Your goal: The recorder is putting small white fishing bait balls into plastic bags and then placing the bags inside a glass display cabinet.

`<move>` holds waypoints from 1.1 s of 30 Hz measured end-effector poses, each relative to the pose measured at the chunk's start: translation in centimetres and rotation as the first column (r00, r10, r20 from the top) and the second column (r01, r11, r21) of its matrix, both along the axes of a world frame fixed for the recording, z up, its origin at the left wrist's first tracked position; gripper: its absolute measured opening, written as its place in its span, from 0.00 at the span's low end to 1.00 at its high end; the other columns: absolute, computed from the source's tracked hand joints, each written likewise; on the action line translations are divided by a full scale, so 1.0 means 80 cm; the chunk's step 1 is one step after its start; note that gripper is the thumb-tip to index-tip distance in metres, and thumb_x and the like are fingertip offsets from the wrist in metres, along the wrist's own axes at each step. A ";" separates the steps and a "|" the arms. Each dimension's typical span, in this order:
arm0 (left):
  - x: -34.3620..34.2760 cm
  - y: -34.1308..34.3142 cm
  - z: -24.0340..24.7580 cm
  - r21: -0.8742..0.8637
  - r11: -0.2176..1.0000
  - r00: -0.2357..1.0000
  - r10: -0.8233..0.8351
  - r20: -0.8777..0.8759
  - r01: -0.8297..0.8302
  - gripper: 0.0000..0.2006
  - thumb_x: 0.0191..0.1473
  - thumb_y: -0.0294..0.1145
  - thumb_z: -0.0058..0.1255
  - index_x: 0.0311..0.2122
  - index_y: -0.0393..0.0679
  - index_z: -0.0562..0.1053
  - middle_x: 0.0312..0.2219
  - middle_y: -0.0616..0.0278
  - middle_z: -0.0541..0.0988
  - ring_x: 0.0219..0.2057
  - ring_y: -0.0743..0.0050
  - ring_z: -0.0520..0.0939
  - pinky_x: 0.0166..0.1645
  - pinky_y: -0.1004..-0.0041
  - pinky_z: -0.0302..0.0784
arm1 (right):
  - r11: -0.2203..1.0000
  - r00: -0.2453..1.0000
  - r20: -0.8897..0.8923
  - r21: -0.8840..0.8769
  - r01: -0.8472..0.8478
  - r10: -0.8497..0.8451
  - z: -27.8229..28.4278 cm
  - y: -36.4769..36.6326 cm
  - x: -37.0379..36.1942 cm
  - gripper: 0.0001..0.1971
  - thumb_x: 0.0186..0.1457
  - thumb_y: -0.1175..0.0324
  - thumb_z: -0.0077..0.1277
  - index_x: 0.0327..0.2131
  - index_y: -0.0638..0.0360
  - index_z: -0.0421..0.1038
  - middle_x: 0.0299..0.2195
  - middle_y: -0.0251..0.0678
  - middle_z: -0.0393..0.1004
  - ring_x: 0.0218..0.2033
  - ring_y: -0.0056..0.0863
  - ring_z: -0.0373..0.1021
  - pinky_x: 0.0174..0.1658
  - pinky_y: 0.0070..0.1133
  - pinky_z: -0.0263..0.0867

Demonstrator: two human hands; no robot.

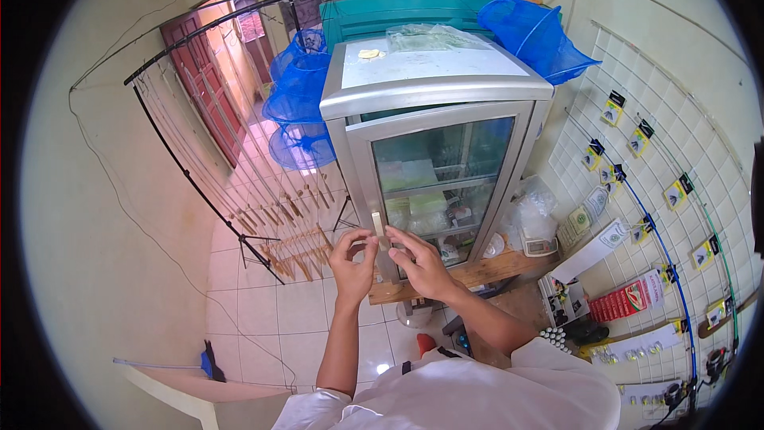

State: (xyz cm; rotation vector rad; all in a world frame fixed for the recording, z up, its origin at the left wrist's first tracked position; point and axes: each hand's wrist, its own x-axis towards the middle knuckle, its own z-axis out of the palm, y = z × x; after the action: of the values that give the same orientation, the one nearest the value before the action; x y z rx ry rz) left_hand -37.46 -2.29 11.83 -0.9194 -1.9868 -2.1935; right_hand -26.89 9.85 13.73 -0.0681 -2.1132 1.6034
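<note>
My left hand (353, 263) and my right hand (422, 264) are raised together in front of me, fingertips almost touching. Between them they pinch a small pale, thin object (379, 232); it is too small to tell what it is. Behind the hands stands a silver display cabinet (434, 143) with a glass door, holding shelves of small packets. The hands hover just in front of the cabinet's lower left corner, above a wooden shelf (477, 272).
A rack of fishing rods (239, 183) leans at the left. Blue nets (298, 103) hang beside the cabinet and another blue net (533, 32) sits at its right. A wire grid (652, 191) on the right wall carries small packets. A digital scale (539, 245) sits on the shelf.
</note>
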 end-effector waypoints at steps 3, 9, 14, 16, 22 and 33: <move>0.010 -0.019 -0.014 -0.006 1.000 1.000 -0.008 -0.012 0.008 0.07 0.54 0.22 0.57 0.39 0.36 0.75 0.35 0.62 0.79 0.39 0.77 0.79 0.42 0.75 0.76 | 0.998 0.998 0.009 0.031 0.056 -0.056 -0.011 -0.010 0.015 0.23 0.62 0.66 0.48 0.58 0.66 0.62 0.53 0.49 0.68 0.52 0.36 0.69 0.51 0.27 0.68; 0.051 -0.071 -0.062 -0.080 0.988 0.989 -0.128 0.080 0.134 0.08 0.55 0.21 0.56 0.40 0.35 0.75 0.37 0.60 0.79 0.39 0.76 0.79 0.44 0.74 0.76 | 0.985 0.978 0.117 0.032 0.172 -0.174 -0.049 -0.039 0.073 0.20 0.62 0.66 0.48 0.55 0.65 0.66 0.53 0.47 0.69 0.52 0.36 0.69 0.50 0.27 0.69; 0.093 -0.109 -0.084 -0.076 0.967 0.955 -0.225 0.195 0.243 0.16 0.55 0.21 0.55 0.49 0.34 0.70 0.39 0.56 0.79 0.42 0.74 0.79 0.48 0.73 0.75 | 0.950 0.923 0.237 -0.009 0.314 -0.303 -0.080 -0.063 0.147 0.18 0.63 0.64 0.46 0.53 0.64 0.68 0.52 0.47 0.70 0.51 0.35 0.70 0.51 0.26 0.67; 0.102 -0.120 -0.084 -0.062 0.954 0.936 -0.272 0.225 0.292 0.22 0.55 0.21 0.54 0.55 0.34 0.65 0.43 0.54 0.78 0.45 0.71 0.79 0.50 0.73 0.74 | 0.931 0.902 0.249 0.001 0.365 -0.353 -0.080 -0.071 0.176 0.19 0.64 0.63 0.45 0.53 0.64 0.68 0.53 0.47 0.70 0.52 0.36 0.69 0.52 0.26 0.66; 0.137 -0.119 -0.066 -0.056 0.887 0.872 -0.438 0.220 0.459 0.26 0.55 0.20 0.55 0.58 0.34 0.63 0.47 0.52 0.75 0.48 0.69 0.78 0.51 0.72 0.74 | 0.833 0.809 0.279 -0.052 0.551 -0.518 -0.067 -0.092 0.264 0.20 0.65 0.60 0.43 0.55 0.63 0.68 0.54 0.46 0.69 0.54 0.36 0.68 0.55 0.25 0.63; 0.240 -0.052 -0.045 -0.057 0.693 0.692 -0.704 0.161 0.719 0.26 0.57 0.24 0.55 0.60 0.37 0.61 0.51 0.50 0.73 0.51 0.66 0.76 0.52 0.71 0.72 | 0.567 0.566 0.200 -0.058 0.821 -0.800 -0.079 -0.091 0.423 0.21 0.66 0.59 0.42 0.54 0.64 0.68 0.52 0.45 0.73 0.54 0.32 0.69 0.57 0.23 0.60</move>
State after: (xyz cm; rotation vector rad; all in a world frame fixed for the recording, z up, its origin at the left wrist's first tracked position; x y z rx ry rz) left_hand -18.24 -6.43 8.24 -1.8963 -2.0506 -2.5430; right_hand 6.92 2.56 7.45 -1.0990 -1.6174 1.1523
